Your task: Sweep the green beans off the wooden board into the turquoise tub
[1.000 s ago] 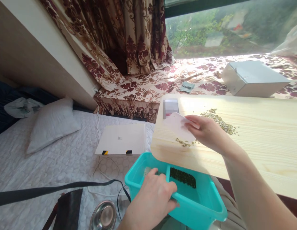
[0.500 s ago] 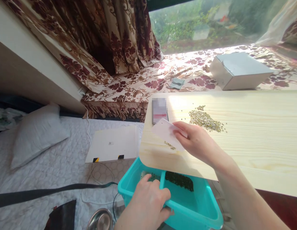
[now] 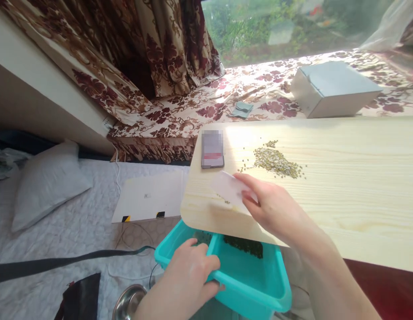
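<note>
My right hand [image 3: 273,209] pinches a white plastic card [image 3: 228,188] and presses its edge to the pale wooden table [image 3: 342,186] near the front left corner, with a few green beans under it. A pile of green beans [image 3: 274,160] lies on the table behind the card. My left hand [image 3: 188,278] grips the near rim of a teal plastic bin [image 3: 256,284] held under the table edge. Dark green beans [image 3: 242,245] lie in the bin's right compartment.
A phone [image 3: 212,149] lies on the table's left end. A grey box [image 3: 333,88] sits on the patterned window seat. Below left are a white bed with a pillow [image 3: 46,180], a white flat box [image 3: 148,196], a steel bowl [image 3: 128,302] and a black strap [image 3: 59,262].
My right hand has drawn the card and a few beans closer to the table's front edge. The left hand and bin shifted slightly left under the edge; the view tilted down and right.
</note>
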Demonstrator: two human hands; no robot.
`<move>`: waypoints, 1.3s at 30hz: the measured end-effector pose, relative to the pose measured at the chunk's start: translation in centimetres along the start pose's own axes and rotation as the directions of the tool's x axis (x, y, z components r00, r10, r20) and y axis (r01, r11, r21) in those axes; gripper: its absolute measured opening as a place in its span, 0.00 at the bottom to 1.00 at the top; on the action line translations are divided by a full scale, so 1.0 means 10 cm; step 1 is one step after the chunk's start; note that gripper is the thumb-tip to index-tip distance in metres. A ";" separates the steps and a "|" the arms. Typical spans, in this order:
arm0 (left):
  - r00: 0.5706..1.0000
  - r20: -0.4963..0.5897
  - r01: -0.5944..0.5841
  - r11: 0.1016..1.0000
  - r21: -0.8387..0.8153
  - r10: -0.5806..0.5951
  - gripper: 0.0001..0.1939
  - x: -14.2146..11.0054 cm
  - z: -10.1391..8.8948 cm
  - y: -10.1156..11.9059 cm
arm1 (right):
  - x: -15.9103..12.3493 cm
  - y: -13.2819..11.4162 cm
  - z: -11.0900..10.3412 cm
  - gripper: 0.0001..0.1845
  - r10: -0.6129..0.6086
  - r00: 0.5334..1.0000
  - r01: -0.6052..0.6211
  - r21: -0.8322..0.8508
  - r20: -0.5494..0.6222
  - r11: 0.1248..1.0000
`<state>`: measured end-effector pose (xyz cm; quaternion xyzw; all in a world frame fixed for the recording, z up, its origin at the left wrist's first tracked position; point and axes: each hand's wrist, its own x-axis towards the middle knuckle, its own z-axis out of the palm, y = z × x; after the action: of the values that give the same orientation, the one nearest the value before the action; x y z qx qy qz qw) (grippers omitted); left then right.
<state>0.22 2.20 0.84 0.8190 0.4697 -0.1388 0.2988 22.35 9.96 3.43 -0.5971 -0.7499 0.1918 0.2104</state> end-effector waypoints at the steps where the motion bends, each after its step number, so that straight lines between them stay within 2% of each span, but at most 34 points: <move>1: 1.000 -0.025 0.002 1.000 0.000 -0.002 0.12 0.00 0.02 0.00 | -0.01 -0.01 -0.01 0.24 0.004 1.000 -0.004 -0.010 -0.014 1.000; 8: 0.991 -0.120 0.060 0.998 0.010 -0.058 0.12 0.02 0.01 0.11 | 0.04 -0.11 -0.11 0.12 0.008 0.987 -0.022 -0.080 -0.162 0.997; 13: 0.986 -0.155 0.074 0.996 0.040 -0.067 0.12 0.02 0.00 0.14 | -0.15 0.03 -0.10 0.15 -0.040 0.962 0.020 -0.078 -0.269 0.997; 20: 0.983 -0.165 0.096 0.993 0.073 -0.083 0.12 -0.03 0.00 0.17 | -0.24 0.22 -0.02 0.17 -0.041 0.975 0.005 -0.166 -0.218 0.986; 26: 0.984 -0.174 0.046 0.993 0.108 -0.027 0.11 -0.02 0.00 0.11 | -0.18 0.25 0.03 0.17 -0.040 0.980 0.007 -0.164 -0.197 0.986; 30: 0.988 -0.154 0.030 0.989 0.143 -0.008 0.11 0.01 -0.01 0.09 | -0.22 0.27 -0.02 0.16 -0.065 0.980 0.034 -0.165 -0.189 0.986; 34: 0.992 -0.125 0.022 0.980 0.200 0.003 0.11 0.06 -0.03 0.10 | -0.34 0.31 -0.09 0.16 -0.091 0.970 0.055 -0.160 -0.224 0.986; 39: 0.995 -0.104 0.030 0.973 0.231 -0.006 0.13 0.12 -0.02 0.13 | -0.42 0.31 -0.11 0.16 -0.181 0.942 0.154 -0.114 -0.284 0.981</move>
<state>1.89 2.65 0.87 0.8500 0.4726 -0.1530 0.1753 26.33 6.60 2.33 -0.5619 -0.7663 0.0486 0.3076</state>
